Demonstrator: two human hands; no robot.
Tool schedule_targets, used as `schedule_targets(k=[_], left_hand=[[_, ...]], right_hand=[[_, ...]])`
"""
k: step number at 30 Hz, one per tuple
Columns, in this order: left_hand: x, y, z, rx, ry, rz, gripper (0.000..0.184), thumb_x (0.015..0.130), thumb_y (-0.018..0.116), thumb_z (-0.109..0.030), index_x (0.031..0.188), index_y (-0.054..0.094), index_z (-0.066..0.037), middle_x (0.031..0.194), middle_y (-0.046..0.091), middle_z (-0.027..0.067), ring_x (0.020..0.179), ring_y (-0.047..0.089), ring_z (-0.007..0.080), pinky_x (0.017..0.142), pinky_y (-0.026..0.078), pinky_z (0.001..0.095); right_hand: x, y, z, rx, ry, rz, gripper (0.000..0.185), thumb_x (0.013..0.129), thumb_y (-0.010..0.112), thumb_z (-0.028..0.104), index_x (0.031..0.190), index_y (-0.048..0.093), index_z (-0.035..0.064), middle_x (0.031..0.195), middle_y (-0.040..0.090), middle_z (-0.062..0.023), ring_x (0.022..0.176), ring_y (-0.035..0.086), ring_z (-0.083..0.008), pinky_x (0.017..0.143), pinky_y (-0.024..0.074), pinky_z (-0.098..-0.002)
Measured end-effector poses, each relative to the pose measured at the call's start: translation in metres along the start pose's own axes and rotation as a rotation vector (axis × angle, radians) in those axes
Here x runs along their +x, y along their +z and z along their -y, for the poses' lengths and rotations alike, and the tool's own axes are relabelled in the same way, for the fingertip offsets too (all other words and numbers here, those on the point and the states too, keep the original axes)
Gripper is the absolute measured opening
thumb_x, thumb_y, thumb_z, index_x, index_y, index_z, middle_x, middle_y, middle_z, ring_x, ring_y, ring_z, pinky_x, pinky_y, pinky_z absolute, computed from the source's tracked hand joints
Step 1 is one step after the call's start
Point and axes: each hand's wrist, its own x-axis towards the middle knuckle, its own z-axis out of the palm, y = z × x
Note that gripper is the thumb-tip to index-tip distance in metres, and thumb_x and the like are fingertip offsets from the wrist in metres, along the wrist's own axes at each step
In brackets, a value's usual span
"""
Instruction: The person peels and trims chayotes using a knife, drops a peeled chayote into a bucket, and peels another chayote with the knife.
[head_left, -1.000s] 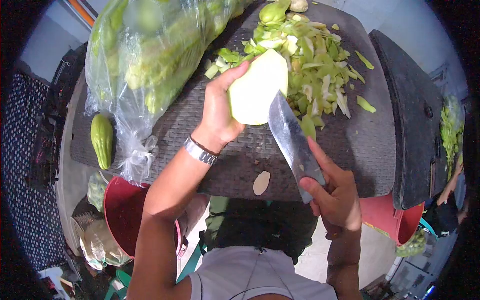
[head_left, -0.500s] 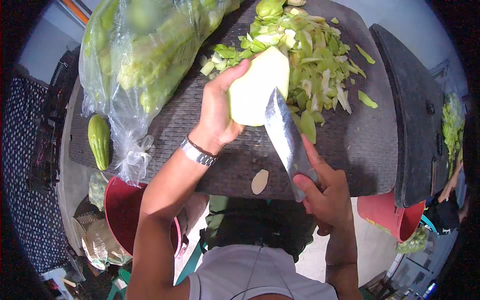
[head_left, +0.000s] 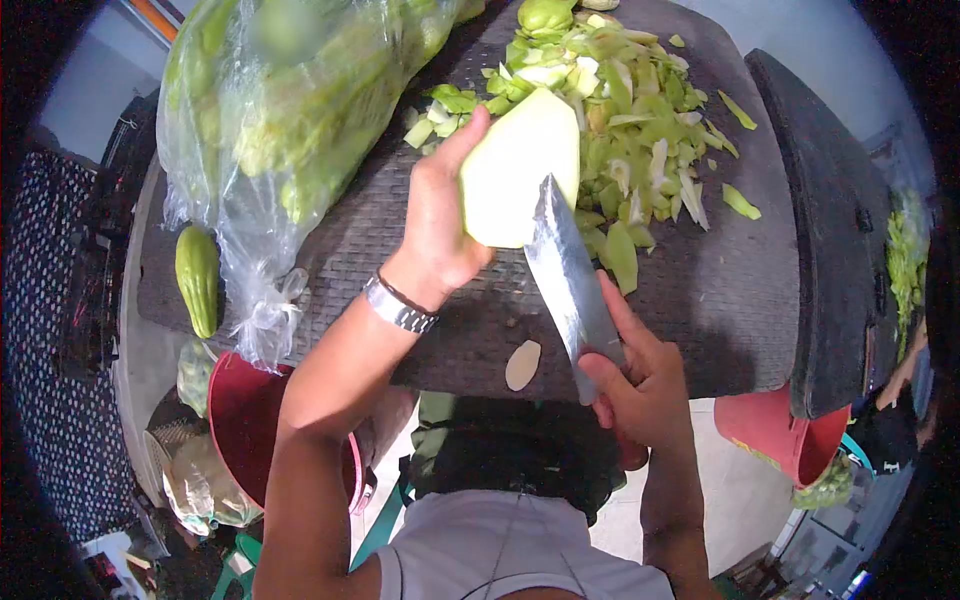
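A pale, peeled chayote (head_left: 505,185) with angular cut sides rests in my left hand (head_left: 440,225), the thumb up along its left edge. My right hand (head_left: 640,385) is closed around a broad kitchen knife (head_left: 565,275). Its fingers grip low on the knife, and the handle is mostly hidden. The blade slants up and left, its tip over the chayote's face; I cannot tell whether it touches. Behind the chayote lies a heap of green and pale peelings (head_left: 630,130). A thin oval slice (head_left: 522,365) lies near the table's front edge.
A large clear bag of chayotes (head_left: 300,120) fills the table's (head_left: 720,310) left side, beside a loose green chayote (head_left: 197,280). Red buckets stand below the left (head_left: 240,420) and right (head_left: 780,435) edges. A dark case (head_left: 830,240) stands along the right.
My right hand and the knife have shifted slightly left, and the blade stands a little steeper. The chayote has risen slightly in my left hand, which keeps its hold.
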Motion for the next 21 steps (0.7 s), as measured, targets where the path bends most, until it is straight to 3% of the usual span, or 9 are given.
schedule_targets(k=[3, 6, 12, 15, 16, 19, 21], left_hand=[[-0.001, 0.005, 0.004, -0.035, -0.037, -0.033, 0.045, 0.105, 0.051, -0.041, 0.122, 0.064, -0.002, 0.108, 0.072, 0.011, 0.09, 0.072, 0.0214, 0.082, 0.058, 0.0357], [-0.004, 0.006, 0.013, -0.055, -0.102, 0.009, 0.046, 0.105, 0.051, -0.043, 0.123, 0.063, -0.002, 0.11, 0.072, 0.0109, 0.09, 0.071, 0.0216, 0.082, 0.058, 0.036], [-0.001, 0.004, 0.001, -0.034, 0.063, -0.033, 0.049, 0.104, 0.049, -0.044, 0.126, 0.062, -0.002, 0.114, 0.071, 0.0113, 0.1, 0.071, 0.0229, 0.093, 0.056, 0.0388], [0.003, 0.001, -0.006, -0.119, 0.116, -0.108, 0.048, 0.104, 0.049, -0.043, 0.13, 0.061, -0.003, 0.121, 0.07, 0.0139, 0.108, 0.07, 0.0303, 0.101, 0.053, 0.0461], [0.0, 0.002, -0.008, -0.13, 0.113, -0.048, 0.047, 0.104, 0.048, -0.042, 0.13, 0.06, -0.005, 0.123, 0.069, 0.013, 0.109, 0.069, 0.0272, 0.101, 0.054, 0.0454], [0.004, -0.004, -0.004, -0.202, 0.134, -0.053, 0.051, 0.103, 0.05, -0.047, 0.129, 0.06, -0.005, 0.125, 0.067, 0.0172, 0.117, 0.065, 0.0383, 0.103, 0.049, 0.0595], [0.0, -0.004, -0.002, -0.178, 0.107, 0.068, 0.055, 0.102, 0.049, -0.052, 0.131, 0.058, -0.005, 0.125, 0.066, 0.019, 0.116, 0.064, 0.0413, 0.1, 0.049, 0.062]], right_hand=[[-0.001, 0.002, 0.006, 0.042, 0.078, 0.016, 0.074, 0.091, 0.071, 0.01, 0.157, 0.041, 0.0232, 0.094, 0.076, -0.0084, 0.064, 0.064, -0.0096, 0.06, 0.0542, -0.0302], [0.007, 0.008, -0.002, 0.091, -0.025, 0.015, 0.073, 0.092, 0.071, 0.01, 0.157, 0.041, 0.0233, 0.09, 0.075, -0.0056, 0.062, 0.061, -0.0081, 0.057, 0.0522, -0.0287], [-0.001, 0.003, 0.014, 0.213, 0.11, 0.04, 0.073, 0.092, 0.069, 0.007, 0.157, 0.041, 0.0216, 0.087, 0.073, -0.0019, 0.059, 0.056, -0.0063, 0.054, 0.0497, -0.0271], [-0.008, -0.003, 0.014, 0.223, 0.134, -0.071, 0.072, 0.09, 0.067, 0.003, 0.156, 0.044, 0.0212, 0.1, 0.074, -0.0083, 0.064, 0.06, -0.0081, 0.056, 0.0519, -0.0282], [-0.008, 0.001, 0.011, 0.119, 0.014, -0.122, 0.071, 0.089, 0.065, 0.0, 0.155, 0.046, 0.0186, 0.098, 0.072, -0.0074, 0.062, 0.059, -0.0085, 0.055, 0.0503, -0.0273], [-0.007, 0.013, 0.005, -0.25, -0.329, -0.217, 0.07, 0.086, 0.062, -0.008, 0.151, 0.052, 0.0147, 0.098, 0.066, -0.0072, 0.06, 0.058, -0.0113, 0.054, 0.0482, -0.0271], [-0.012, 0.014, 0.009, -0.578, -0.519, -0.189, 0.068, 0.084, 0.061, -0.01, 0.146, 0.058, 0.0173, 0.106, 0.063, -0.0107, 0.064, 0.061, -0.0153, 0.058, 0.0506, -0.0301]])
